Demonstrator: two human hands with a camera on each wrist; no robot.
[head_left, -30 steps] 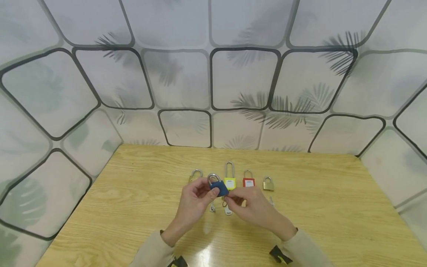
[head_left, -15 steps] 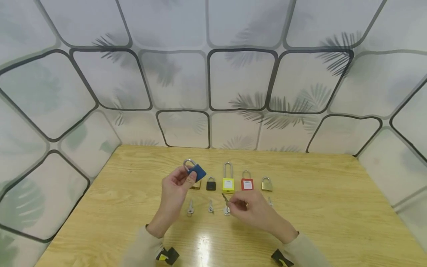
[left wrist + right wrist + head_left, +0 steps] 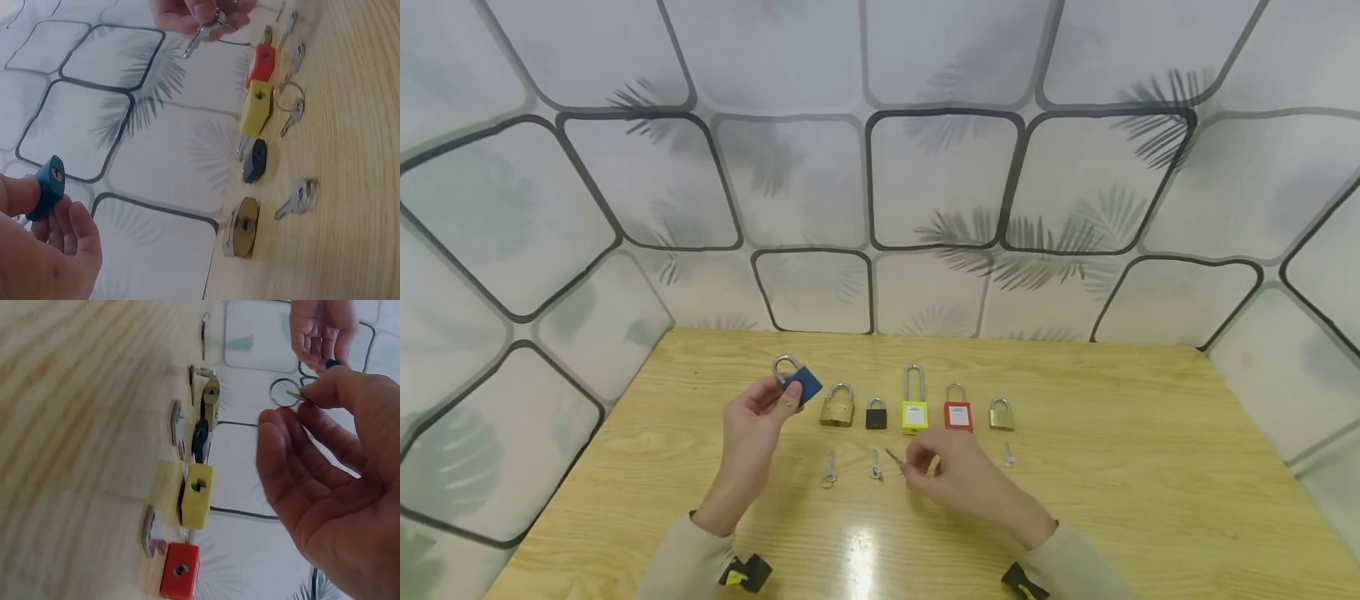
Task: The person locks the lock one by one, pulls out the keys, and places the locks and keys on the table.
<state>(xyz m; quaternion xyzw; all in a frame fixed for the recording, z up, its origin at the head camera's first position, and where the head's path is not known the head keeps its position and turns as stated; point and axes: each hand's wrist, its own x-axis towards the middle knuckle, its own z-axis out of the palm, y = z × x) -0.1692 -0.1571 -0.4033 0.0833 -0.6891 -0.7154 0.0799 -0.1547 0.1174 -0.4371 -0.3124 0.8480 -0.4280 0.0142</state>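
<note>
My left hand holds a blue padlock in the air over the left part of the row, its thumb across the body. The metal shackle sticks up on the far side. In the left wrist view the keyhole end of the blue padlock faces the camera. My right hand pinches a key between thumb and fingers, its tip pointing left. A ring hangs with that key in the right wrist view. Key and padlock are well apart.
A row on the wooden table: a large brass padlock, a black padlock, a yellow padlock, a red padlock and a small brass padlock. Loose keys lie before them, including one key at left. A patterned cloth wall stands behind.
My left hand has carried the blue padlock leftward, away from my right hand. The key, first at the padlock's underside, now shows free in my right hand, which has shifted only slightly.
</note>
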